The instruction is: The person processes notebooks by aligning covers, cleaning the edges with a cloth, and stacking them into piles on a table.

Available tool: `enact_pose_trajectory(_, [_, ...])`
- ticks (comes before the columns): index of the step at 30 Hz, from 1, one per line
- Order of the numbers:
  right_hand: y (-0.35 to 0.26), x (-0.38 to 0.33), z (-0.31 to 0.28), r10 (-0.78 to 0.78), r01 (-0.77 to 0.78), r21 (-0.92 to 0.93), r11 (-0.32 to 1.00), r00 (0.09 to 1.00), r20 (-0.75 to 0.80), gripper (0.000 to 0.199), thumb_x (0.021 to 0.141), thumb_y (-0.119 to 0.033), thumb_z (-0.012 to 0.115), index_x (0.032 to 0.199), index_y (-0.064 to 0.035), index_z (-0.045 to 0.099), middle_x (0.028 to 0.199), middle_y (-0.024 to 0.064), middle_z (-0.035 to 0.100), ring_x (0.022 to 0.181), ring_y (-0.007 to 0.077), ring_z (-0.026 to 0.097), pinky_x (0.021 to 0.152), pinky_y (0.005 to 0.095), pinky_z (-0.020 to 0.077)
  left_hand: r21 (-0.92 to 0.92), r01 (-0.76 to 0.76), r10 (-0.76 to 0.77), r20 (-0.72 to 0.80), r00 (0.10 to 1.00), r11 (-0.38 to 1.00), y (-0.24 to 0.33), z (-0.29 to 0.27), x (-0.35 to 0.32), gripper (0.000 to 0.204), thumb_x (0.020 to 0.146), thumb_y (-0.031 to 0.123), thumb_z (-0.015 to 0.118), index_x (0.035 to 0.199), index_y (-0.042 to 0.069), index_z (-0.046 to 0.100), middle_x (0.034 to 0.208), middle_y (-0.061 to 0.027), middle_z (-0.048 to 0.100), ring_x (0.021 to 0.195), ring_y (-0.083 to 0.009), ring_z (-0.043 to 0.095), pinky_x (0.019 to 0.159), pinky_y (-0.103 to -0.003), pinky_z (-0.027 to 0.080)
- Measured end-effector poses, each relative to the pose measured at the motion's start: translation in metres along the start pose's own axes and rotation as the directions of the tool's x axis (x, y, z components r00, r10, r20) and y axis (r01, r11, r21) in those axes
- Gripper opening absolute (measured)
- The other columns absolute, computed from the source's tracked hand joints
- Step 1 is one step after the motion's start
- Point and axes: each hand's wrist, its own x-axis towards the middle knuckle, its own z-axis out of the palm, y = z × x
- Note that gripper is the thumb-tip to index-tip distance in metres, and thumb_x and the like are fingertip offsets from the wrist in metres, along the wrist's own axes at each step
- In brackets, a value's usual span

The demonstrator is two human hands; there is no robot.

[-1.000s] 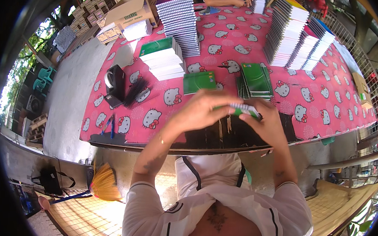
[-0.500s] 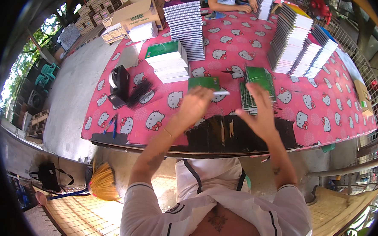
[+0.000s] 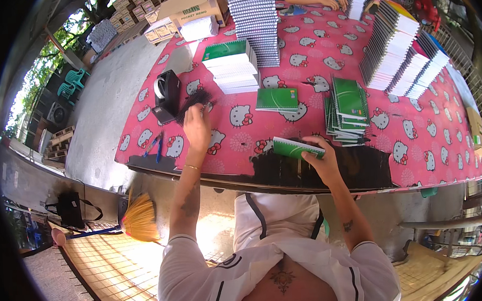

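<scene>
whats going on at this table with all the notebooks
A person stands at a table with a pink patterned cloth, stacked with spiral notebooks. The right hand holds a green notebook at the near edge. The left hand reaches out to a bundle of black spiral bindings beside a black tape dispenser. A fanned pile of green notebooks lies to the right.

A long table under a pink cartoon-cat cloth carries stacked white spiral notebooks, green-covered notebooks, and a black tape dispenser.
</scene>
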Motion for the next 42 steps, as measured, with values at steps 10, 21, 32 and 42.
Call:
enact_pose_trajectory(10, [-0.005,-0.004,0.005,0.125,-0.124,-0.018,0.992,0.988,0.094,0.024,0.091,-0.007,0.069,0.114,-0.0001,0.068,0.096,0.0036,0.068,0.09,0.0088,0.059,0.081,0.0247,0.0473,-0.599,0.261,0.035,0.436,0.899,0.757,0.143,-0.051,-0.04,0.017,0.087,0.007,0.071,0.105,0.006,0.073,0.073,-0.0101,0.062,0.061,-0.0214,0.06,0.055,-0.033,0.047])
enact_pose_trajectory(21, [-0.001,-0.004,0.005,0.115,-0.116,-0.002,0.993,0.989,0.092,0.023,0.091,-0.008,0.07,0.112,0.0,0.068,0.095,0.0031,0.067,0.088,0.0086,0.058,0.079,0.0241,0.0467,-0.443,0.284,0.025,0.573,0.819,0.851,0.127,-0.043,-0.042,0.018,0.088,0.006,0.071,0.104,-0.002,0.07,0.077,-0.011,0.067,0.064,-0.0198,0.064,0.055,-0.031,0.05])
enact_pose_trajectory(32, [-0.008,-0.012,0.006,0.056,-0.048,-0.055,0.997,0.984,0.167,0.024,0.092,-0.008,0.067,0.114,0.0029,0.067,0.1,0.005,0.069,0.093,0.0104,0.06,0.082,0.0256,0.0478,-0.626,-0.018,0.444,0.533,0.72,0.78,0.119,-0.042,-0.018,0.037,0.09,0.025,0.069,0.122,0.008,0.062,0.11,-0.014,0.063,0.086,-0.0298,0.067,0.071,-0.036,0.052])
enact_pose_trajectory(42, [-0.025,-0.014,0.023,0.132,-0.127,0.125,0.984,0.991,-0.031,0.027,0.092,-0.011,0.069,0.115,0.0018,0.066,0.095,0.0018,0.065,0.081,0.0065,0.056,0.069,0.0217,0.0459,-0.251,-0.246,0.34,0.469,0.815,0.936,0.166,-0.05,-0.103,0.082,0.091,0.054,0.056,0.151,0.002,0.034,0.161,-0.018,0.026,0.149,-0.0387,0.021,0.113,-0.069,0.012])
